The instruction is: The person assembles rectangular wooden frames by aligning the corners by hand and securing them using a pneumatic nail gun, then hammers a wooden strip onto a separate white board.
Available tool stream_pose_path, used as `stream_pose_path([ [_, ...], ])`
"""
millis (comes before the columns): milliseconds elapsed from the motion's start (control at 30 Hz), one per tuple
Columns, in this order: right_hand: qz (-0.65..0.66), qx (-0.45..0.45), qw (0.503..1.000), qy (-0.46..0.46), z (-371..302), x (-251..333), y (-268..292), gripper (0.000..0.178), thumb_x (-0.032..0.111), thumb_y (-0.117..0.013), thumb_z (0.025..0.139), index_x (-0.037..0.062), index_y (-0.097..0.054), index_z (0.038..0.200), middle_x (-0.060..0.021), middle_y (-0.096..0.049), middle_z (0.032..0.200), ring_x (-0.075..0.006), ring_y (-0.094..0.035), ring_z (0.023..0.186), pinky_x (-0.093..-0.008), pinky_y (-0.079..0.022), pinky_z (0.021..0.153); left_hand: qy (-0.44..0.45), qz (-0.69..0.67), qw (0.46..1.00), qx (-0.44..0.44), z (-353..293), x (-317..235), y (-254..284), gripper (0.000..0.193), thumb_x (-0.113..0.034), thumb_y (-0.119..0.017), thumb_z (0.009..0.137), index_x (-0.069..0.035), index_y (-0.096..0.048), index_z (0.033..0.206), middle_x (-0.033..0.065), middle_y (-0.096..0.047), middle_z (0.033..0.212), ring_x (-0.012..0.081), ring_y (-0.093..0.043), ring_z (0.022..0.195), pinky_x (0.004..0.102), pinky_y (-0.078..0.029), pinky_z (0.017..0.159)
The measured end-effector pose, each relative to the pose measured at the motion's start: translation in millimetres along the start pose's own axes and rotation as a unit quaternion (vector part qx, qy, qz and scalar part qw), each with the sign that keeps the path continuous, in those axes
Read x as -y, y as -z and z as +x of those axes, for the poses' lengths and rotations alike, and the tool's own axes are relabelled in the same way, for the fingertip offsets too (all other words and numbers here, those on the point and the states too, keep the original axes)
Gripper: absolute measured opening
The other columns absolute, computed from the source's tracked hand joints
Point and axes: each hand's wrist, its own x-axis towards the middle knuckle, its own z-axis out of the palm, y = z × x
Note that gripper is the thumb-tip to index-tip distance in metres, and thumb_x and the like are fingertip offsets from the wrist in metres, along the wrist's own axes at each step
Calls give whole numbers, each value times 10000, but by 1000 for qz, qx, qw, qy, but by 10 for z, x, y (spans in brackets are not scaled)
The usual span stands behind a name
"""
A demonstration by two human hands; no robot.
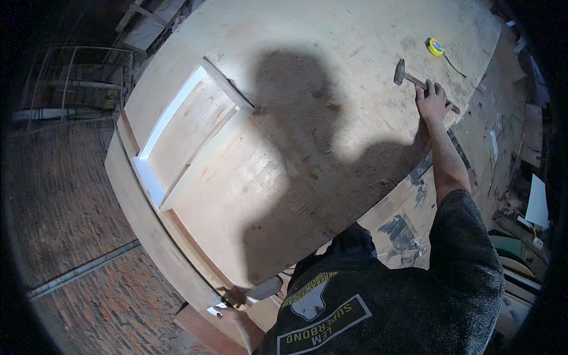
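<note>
On the tabletop (378, 35), the right hand (433, 102) is lying across a hammer (399, 71) — grip unclear; the left hand (232, 318) is resting by the edge, closure unclear — and a wooden frame (149, 181) is enclosing wood.

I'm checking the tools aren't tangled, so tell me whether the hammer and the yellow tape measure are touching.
Apart: the head view shows a strip of the pale board between the hammer and the yellow tape measure.
</note>
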Motion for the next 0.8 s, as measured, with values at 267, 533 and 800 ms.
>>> stream_pose_path([
  [267, 15, -88, 988, 125, -83, -62, -6, 402, 450, -619, 948, 171, -639, 1236, -85, -599, 1232, -282, -531, 1222, -586, -322, 1079, -11, -28, 998, 57, -293, -564, -329, 710, -532, -612, 958, 51, -531, 1354, 296, -575, 1318, 413, -590, 1162, 517, -508, 947],
  [533, 64, -52, 947, 311, -1576, 1066, 528, 446, 406, -644, 911, 115, -619, 1248, -91, -595, 1278, -298, -545, 1154, -550, -370, 972, -239, -22, 968, 72, 243, -127, -358, 703, -513, -579, 976, 92, -505, 1325, 298, -447, 1362, 423, -497, 1222, 504, -474, 996],
  [800, 85, 54, 925, 366, -3276, 2050, 978, 446, 406, -659, 890, 131, -610, 1238, -118, -575, 1299, -322, -539, 1160, -581, -376, 951, -313, -9, 944, 107, 583, -388, -158, 712, -434, -701, 938, 38, -475, 1421, 273, -312, 1562, 410, -313, 1458, 529, -293, 1180],
])
